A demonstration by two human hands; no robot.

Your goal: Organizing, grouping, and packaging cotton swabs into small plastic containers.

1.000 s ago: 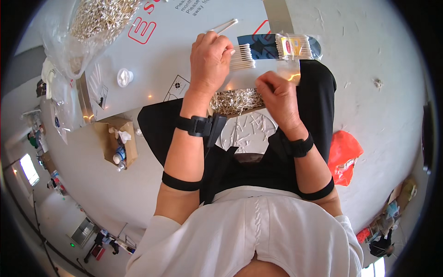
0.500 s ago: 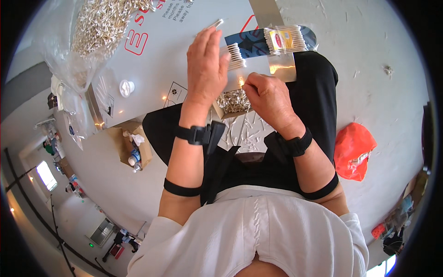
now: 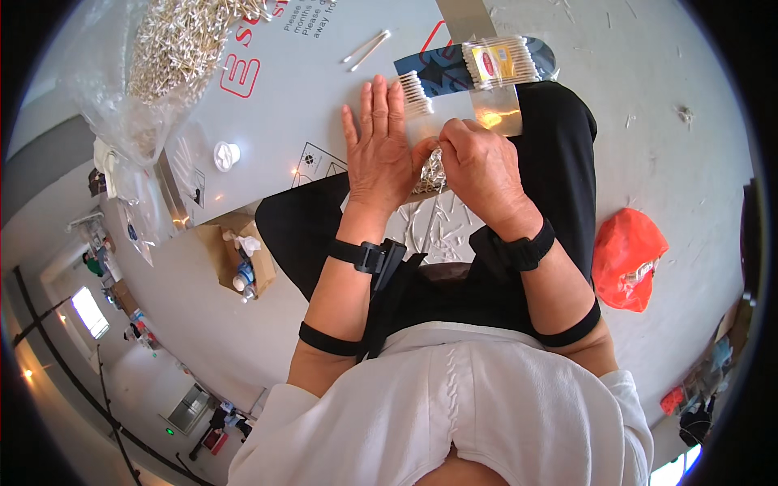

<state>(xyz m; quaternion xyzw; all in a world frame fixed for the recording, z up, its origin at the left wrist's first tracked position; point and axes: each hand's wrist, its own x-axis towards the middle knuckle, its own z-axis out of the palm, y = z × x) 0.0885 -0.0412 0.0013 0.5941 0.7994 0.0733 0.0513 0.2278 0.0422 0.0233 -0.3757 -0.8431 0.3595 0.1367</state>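
My left hand (image 3: 381,154) lies flat on the board at its near edge, fingers stretched out. Its fingertips are beside a row of cotton swabs (image 3: 416,93). My right hand (image 3: 486,170) is closed, its fingers curled on crinkled clear plastic film (image 3: 433,168) between the two hands. My left thumb reaches to this film; whether it presses on it I cannot tell. Beneath the hands is a box of cotton swabs, mostly hidden. A clear packet of swabs with a yellow label (image 3: 496,65) rests on a dark blue strip (image 3: 444,73). Two loose swabs (image 3: 367,50) lie farther off.
A large clear bag of swabs (image 3: 174,61) stands on the grey board (image 3: 275,105) at far left. A small white cup (image 3: 226,155) is near it. On the floor are a cardboard box with bottles (image 3: 241,259), a red plastic bag (image 3: 630,259) and scattered swabs (image 3: 438,231).
My left hand has come down and nearer, from raised beside the swabs to flat on the board. Two swabs now lie free at the back. Clear film now shows between my hands.
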